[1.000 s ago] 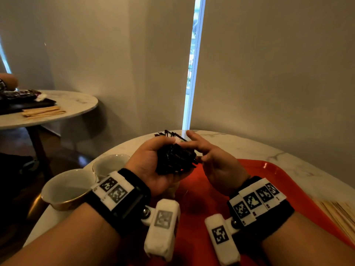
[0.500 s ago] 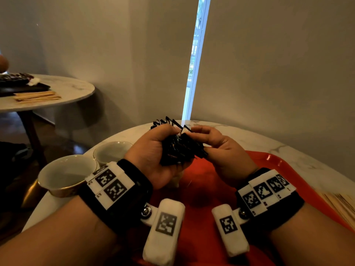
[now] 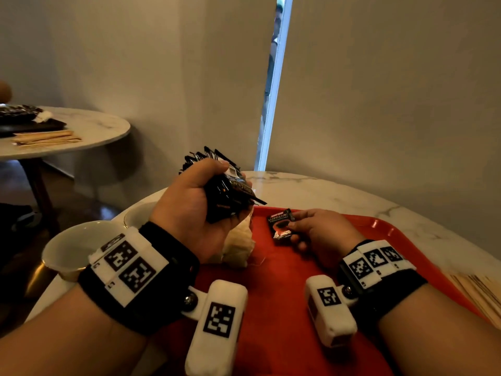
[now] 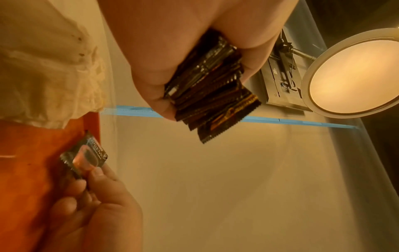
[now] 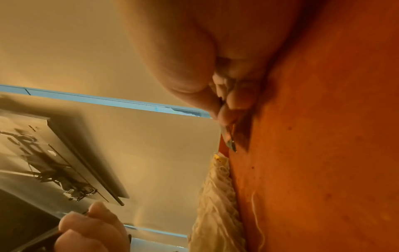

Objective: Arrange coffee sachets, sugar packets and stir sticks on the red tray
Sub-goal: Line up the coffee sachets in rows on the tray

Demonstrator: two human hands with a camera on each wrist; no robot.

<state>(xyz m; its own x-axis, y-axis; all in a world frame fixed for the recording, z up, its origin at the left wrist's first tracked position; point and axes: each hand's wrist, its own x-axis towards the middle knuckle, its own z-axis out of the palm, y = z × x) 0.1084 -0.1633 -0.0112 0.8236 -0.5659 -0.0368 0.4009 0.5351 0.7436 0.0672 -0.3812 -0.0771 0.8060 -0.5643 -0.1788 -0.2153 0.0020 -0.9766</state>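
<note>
While left hand (image 3: 189, 213) grips the coffee sachet bundle (image 3: 225, 191), right hand (image 3: 320, 234) pinches one sachet (image 3: 280, 223) low over red tray (image 3: 271, 294); placing step; next: release it flat

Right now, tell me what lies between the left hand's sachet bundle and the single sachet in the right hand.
Head view: only bare red tray separates sachet bundle from single sachet. A pale packet pile sits just below the gap.

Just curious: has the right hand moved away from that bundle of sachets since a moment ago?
Yes. The right hand dropped rightward from the bundle, down toward the red tray.
</note>
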